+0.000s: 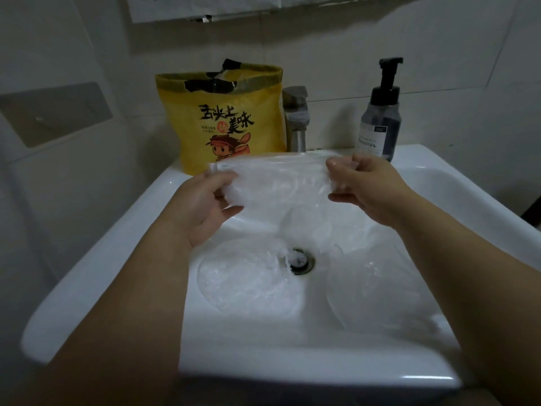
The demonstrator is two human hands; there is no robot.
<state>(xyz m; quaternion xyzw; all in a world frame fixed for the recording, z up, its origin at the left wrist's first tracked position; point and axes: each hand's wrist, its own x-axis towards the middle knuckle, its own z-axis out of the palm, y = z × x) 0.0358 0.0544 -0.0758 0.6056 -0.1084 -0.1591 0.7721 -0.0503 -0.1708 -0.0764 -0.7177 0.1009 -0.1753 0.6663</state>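
over the sink [433, 183], clear plastic lid [275, 183] between both hands, left hand [202, 206] gripping, right hand [371, 186] pinching

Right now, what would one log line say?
left hand: grips clear plastic lid | right hand: grips same lid | place: over sink | basin: more clear lids

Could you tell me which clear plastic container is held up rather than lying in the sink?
The container gripped by the left hand and right hand before the yellow bag; the others lie in the sink by the drain.
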